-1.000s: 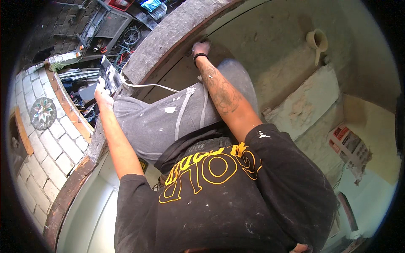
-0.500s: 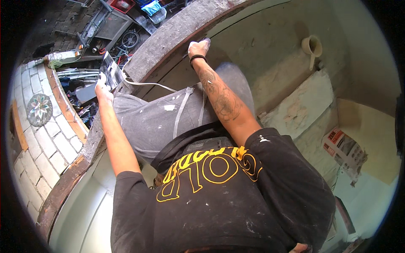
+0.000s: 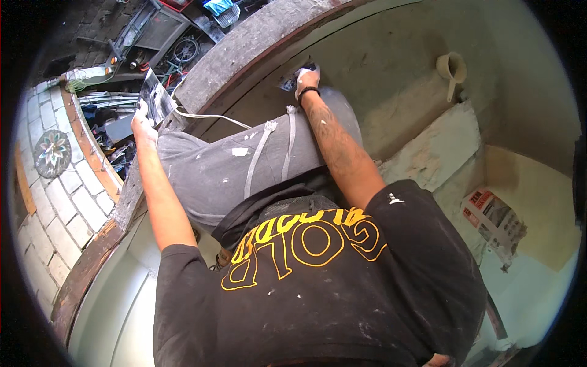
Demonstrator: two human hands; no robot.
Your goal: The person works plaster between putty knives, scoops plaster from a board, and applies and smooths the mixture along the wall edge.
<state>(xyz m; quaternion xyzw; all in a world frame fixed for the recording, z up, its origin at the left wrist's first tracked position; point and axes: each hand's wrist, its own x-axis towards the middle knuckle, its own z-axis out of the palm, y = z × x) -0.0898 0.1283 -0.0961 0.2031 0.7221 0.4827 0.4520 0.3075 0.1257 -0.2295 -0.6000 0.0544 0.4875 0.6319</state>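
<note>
My left hand (image 3: 143, 127), white with powder or paste, grips a dark, shiny flat sheet or plate (image 3: 155, 96) smeared with white, above the ledge's left side. My right hand (image 3: 307, 79) is closed on a dark, flat scraper-like tool (image 3: 289, 82), held at the greyish inner surface (image 3: 376, 67) just inside the curved concrete rim (image 3: 223, 58); the tool's exact shape is unclear. My bent leg (image 3: 251, 159) in spattered grey trousers lies between my arms, with white drawstrings on it. A pale cord runs from beside the sheet across toward the leg.
A beige dipper (image 3: 451, 67) sits at the right near a pale slab (image 3: 434, 147) and torn printed paper (image 3: 492, 223). Beyond the rim at upper left lie cluttered metal parts, a wheel (image 3: 185, 50) and red and blue items. Pale bricks (image 3: 73, 202) with a flower-like ornament (image 3: 52, 153) are at left.
My right hand has shifted down and right along the inner surface, and the dark tool now shows more. My left hand with the sheet has moved slightly up and left in view.
</note>
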